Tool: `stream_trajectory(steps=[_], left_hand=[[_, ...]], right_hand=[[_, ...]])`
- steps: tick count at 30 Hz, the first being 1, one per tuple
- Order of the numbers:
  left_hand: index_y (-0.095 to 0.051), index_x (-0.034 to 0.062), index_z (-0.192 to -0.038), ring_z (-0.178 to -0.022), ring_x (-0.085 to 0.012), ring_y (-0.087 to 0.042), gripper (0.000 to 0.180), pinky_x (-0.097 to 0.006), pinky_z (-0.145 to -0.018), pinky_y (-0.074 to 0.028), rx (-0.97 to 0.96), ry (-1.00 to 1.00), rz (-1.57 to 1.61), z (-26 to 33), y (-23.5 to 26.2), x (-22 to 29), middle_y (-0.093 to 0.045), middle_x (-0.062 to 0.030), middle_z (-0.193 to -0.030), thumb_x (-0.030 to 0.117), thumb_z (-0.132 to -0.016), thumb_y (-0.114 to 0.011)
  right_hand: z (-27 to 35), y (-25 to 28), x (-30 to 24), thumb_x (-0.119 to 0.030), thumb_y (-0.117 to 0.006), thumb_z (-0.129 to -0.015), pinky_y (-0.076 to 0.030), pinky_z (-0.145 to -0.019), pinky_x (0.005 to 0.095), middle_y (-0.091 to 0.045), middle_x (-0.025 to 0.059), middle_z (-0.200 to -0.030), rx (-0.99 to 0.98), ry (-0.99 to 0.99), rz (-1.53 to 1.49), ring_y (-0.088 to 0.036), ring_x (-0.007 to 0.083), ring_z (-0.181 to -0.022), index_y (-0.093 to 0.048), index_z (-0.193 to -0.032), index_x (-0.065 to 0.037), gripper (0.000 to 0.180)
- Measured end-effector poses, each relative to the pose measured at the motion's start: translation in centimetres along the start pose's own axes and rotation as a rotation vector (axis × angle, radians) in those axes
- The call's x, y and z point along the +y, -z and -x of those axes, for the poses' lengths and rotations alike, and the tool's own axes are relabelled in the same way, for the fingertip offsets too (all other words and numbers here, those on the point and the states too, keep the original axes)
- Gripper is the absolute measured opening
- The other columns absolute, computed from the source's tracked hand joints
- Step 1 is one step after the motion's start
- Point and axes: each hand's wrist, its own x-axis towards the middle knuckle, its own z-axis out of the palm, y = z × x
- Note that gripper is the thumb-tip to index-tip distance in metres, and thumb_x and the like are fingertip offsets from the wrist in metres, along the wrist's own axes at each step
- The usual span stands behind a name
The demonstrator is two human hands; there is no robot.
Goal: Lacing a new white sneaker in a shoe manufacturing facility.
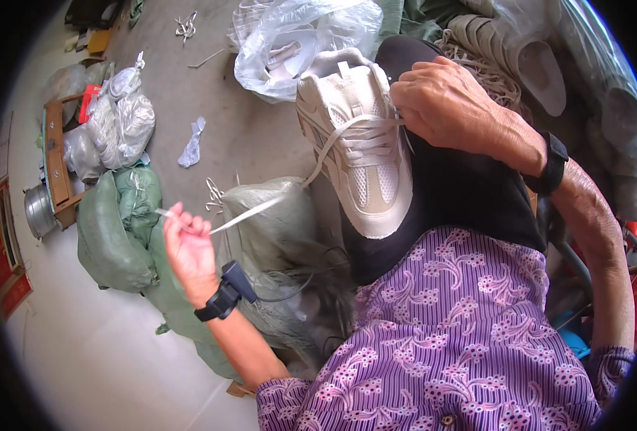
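A beige and white sneaker [379, 190] rests on my dark-trousered lap, its toe pointing toward me. White lace crosses its tongue in several rows. Out to the left, my left hand [189, 248] pinches the end of the shoelace [250, 214], which runs taut from there to the shoe's left side. My right hand [444, 100] is closed at the shoe's upper right edge, by the eyelets. Its fingertips are turned away, so what they grip, if anything, is hidden; a strand of lace leads up to them.
A clear plastic bag [254, 61] with pale pieces inside lies beyond the shoe. Green sacks [117, 237] and a whitish sack [268, 208] stand at left. More pale shoes [537, 68] and a heap of laces [487, 79] lie at the far right. A wooden bench [58, 158] holds bags.
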Motion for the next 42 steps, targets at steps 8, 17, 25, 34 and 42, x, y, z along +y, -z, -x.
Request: stream_trajectory(steps=[8,17,25,34,42], left_hand=[[-0.061,0.0029,-0.103,-0.048,-0.0014,-0.034,0.020,-0.017,-0.043,-0.027,-0.260,0.087,-0.347,0.9,-13.0,-5.7,-0.044,0.0053,-0.067,0.021,-0.095,-0.056],[-0.064,0.0039,-0.087,-0.051,0.0008,-0.032,0.025,-0.017,-0.044,-0.025,-0.444,-0.043,-0.741,1.7,-16.1,-8.5,-0.038,0.0096,-0.061,0.025,-0.094,-0.055],[-0.061,0.0040,-0.077,-0.048,-0.0003,-0.032,0.023,-0.019,-0.044,-0.027,-0.425,-0.056,-0.804,0.9,-16.1,-8.7,-0.041,0.0080,-0.060,0.022,-0.091,-0.055],[-0.055,-0.0024,-0.068,-0.049,-0.0225,-0.052,0.018,-0.035,-0.052,-0.043,-0.425,-0.434,-1.023,0.4,-18.4,-8.3,-0.053,-0.0137,-0.056,0.012,-0.079,-0.057],[-0.053,-0.0026,-0.070,-0.051,-0.0212,-0.049,0.017,-0.034,-0.054,-0.043,-0.393,-0.571,-1.016,0.2,-18.7,-9.5,-0.052,-0.0153,-0.059,0.011,-0.080,-0.056]], right_hand=[[0.1,-0.1,-0.4,-0.010,-0.055,-0.072,-0.043,-0.068,0.0411,-0.061,0.0107,-0.071,-0.040,-0.041,-0.003,-0.061,0.0293,-0.074,-0.057,-0.068,-0.004,0.007],[0.6,-0.5,-0.4,-0.010,-0.055,-0.072,-0.039,-0.068,0.0387,-0.056,0.0075,-0.068,0.047,-0.025,-0.041,-0.057,0.0269,-0.072,-0.055,-0.069,-0.006,0.005],[0.7,-0.6,-0.5,-0.009,-0.055,-0.073,-0.038,-0.067,0.0384,-0.055,0.0066,-0.068,0.049,-0.025,0.000,-0.055,0.0262,-0.071,-0.054,-0.070,-0.007,0.004],[0.4,-0.6,-0.4,-0.010,-0.056,-0.073,-0.039,-0.068,0.0392,-0.056,0.0075,-0.069,0.014,-0.027,0.001,-0.056,0.0273,-0.073,-0.052,-0.069,-0.006,0.007],[-0.2,0.1,-0.1,-0.010,-0.055,-0.074,-0.041,-0.071,0.0409,-0.057,0.0091,-0.070,-0.100,-0.001,0.013,-0.057,0.0294,-0.075,-0.051,-0.069,-0.004,0.008]])
